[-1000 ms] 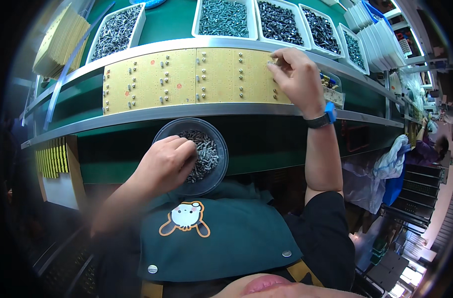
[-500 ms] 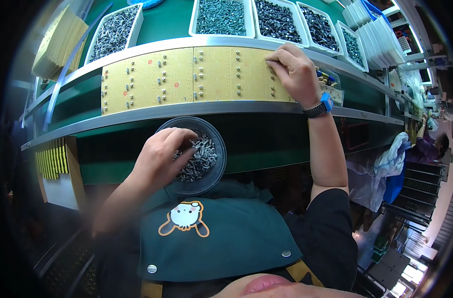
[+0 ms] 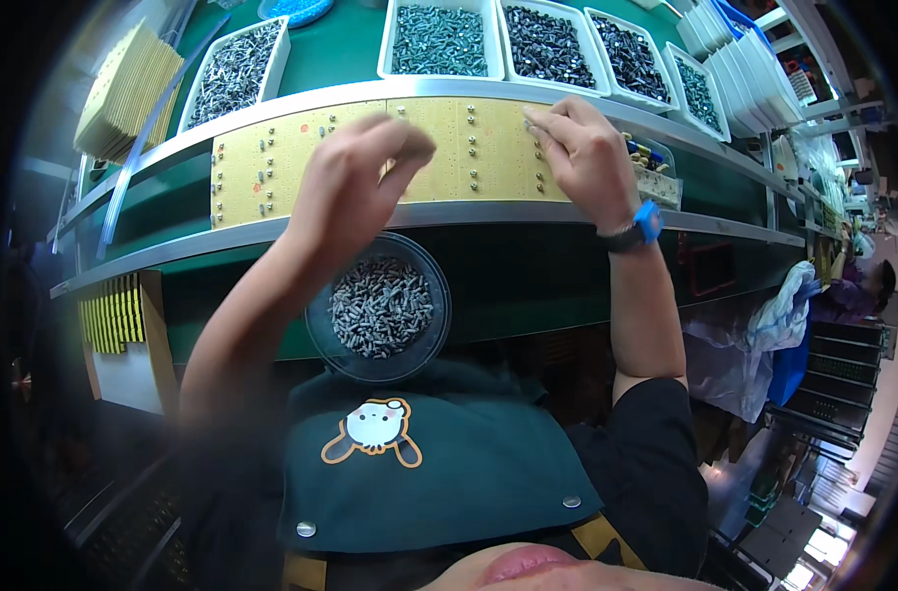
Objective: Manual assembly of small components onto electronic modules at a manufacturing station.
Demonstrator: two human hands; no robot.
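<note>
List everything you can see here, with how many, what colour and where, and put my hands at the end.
Bench: one, green, across the upper half
Metal rails: two, silver, across the bench
Yellow boards: at least two, yellow, between the rails
Round tub: one, clear, below the boards
Small parts: too many to count, grey, in the tub
Filled trays: five, white, beyond the rails
Board stack: one, yellow, upper left
Stacked trays: count unclear, white, upper right
Plastic bag: one, clear, right
Co-worker: one, purple clothing, far right
Apron: one, dark green, bottom
Watch: one, blue and black, right wrist
Left hand: one, bare, blurred, over the boards
Right hand: one, bare, boards' right end
</note>
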